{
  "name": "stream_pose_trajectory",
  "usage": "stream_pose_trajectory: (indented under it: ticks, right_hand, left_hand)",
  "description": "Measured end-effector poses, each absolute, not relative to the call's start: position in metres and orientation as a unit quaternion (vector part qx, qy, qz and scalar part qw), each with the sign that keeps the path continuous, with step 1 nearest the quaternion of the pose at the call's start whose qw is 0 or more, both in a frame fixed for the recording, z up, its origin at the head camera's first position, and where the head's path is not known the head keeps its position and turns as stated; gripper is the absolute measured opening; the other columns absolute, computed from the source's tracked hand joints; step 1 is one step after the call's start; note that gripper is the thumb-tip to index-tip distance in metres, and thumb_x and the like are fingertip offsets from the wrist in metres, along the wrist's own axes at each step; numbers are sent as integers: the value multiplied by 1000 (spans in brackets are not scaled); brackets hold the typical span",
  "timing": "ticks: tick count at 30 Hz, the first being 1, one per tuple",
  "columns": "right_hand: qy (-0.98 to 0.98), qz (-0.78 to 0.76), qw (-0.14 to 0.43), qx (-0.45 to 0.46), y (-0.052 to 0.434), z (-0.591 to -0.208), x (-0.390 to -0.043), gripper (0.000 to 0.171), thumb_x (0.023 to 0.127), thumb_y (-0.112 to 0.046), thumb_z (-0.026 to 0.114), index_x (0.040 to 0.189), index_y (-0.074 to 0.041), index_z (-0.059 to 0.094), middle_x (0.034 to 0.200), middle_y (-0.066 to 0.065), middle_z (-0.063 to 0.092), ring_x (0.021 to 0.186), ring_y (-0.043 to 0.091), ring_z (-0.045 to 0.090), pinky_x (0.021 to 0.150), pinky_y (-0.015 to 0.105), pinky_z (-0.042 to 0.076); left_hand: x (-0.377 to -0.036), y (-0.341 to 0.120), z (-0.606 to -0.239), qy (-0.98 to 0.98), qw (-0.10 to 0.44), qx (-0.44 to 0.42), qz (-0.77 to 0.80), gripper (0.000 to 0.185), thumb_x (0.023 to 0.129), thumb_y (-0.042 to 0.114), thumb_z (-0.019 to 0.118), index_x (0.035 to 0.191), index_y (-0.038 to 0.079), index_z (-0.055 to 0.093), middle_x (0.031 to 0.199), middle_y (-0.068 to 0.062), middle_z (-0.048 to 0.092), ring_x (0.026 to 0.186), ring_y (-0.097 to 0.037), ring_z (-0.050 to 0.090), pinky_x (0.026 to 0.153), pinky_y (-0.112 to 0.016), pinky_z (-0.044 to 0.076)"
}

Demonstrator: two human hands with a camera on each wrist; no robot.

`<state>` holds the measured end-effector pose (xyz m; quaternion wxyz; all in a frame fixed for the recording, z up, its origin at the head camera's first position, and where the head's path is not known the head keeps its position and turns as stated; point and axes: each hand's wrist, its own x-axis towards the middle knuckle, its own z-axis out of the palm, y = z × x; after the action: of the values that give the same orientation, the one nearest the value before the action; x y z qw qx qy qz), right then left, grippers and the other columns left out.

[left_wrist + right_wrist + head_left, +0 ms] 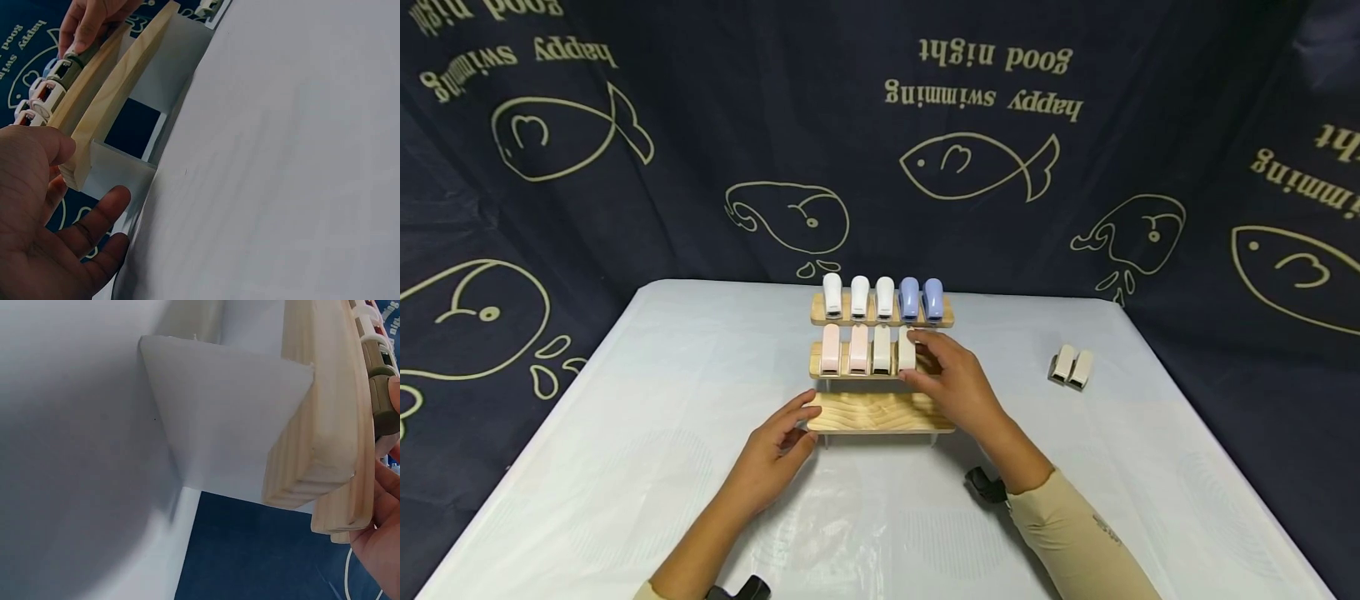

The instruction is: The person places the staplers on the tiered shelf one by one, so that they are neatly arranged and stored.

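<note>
My right hand (958,383) pinches an off-white mini stapler (907,350) at the right end of the middle shelf (850,376) of a wooden tiered rack. Left of it on that shelf stand another off-white stapler (882,350) and two pink staplers (831,350). My left hand (767,458) touches the left end of the lowest shelf (880,412), its fingers loose and spread in the left wrist view. In the right wrist view the held stapler (382,403) looks olive, with fingertips against it at the image's edge.
Three white staplers (859,296) and two blue staplers (932,298) stand on the top shelf (887,322). Two more off-white staplers (1080,369) lie side by side on the white-covered table (625,467) at the right. A dark printed curtain (820,100) hangs behind. Pale supports (119,169) hold up the rack.
</note>
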<state>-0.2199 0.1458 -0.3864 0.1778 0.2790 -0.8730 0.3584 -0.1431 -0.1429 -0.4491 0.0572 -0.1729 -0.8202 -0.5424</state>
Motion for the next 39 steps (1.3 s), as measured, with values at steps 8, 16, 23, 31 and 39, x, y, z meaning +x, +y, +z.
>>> stream_pose_trajectory:
  ticks: [8, 16, 23, 31, 39]
  right_hand:
    - [-874, 359, 177, 277, 145, -387, -220, 54, 87, -22, 79, 134, -9, 58, 132, 9, 60, 113, 22, 64, 92, 34, 54]
    - [-872, 369, 162, 277, 145, -385, -219, 55, 88, -20, 79, 136, -8, 56, 133, 9, 59, 114, 22, 63, 89, 31, 55]
    - [-884, 354, 142, 271, 146, -381, -216, 59, 88, -20, 79, 139, -7, 53, 138, 10, 56, 119, 23, 60, 95, 35, 52]
    - [-882, 360, 140, 269, 152, -377, -213, 57, 88, -19, 79, 138, -8, 55, 137, 8, 57, 117, 22, 61, 94, 35, 52]
    - [-879, 348, 174, 277, 181, -372, -207, 56, 87, -14, 80, 137, -8, 56, 132, 6, 60, 106, 22, 64, 79, 40, 55]
  left_hand:
    - [-143, -143, -450, -824, 59, -171, -536, 35, 97, 7, 64, 132, 5, 61, 153, -7, 43, 95, -19, 68, 85, -28, 55]
    - [-143, -144, -450, -826, 67, -177, -531, 35, 98, 8, 64, 132, 4, 61, 152, -9, 44, 95, -16, 68, 85, -29, 55]
    - [-143, -143, -450, -830, 57, -168, -529, 35, 98, 9, 64, 133, 5, 61, 153, -6, 43, 95, -17, 68, 86, -28, 55]
    - [-144, -142, -451, -822, 55, -171, -540, 35, 98, 8, 64, 132, 7, 61, 153, -6, 43, 93, -21, 69, 85, -28, 55]
    - [-143, -143, -450, -818, 56, -171, -547, 35, 97, 7, 65, 132, 6, 62, 153, -4, 44, 93, -23, 69, 84, -28, 55]
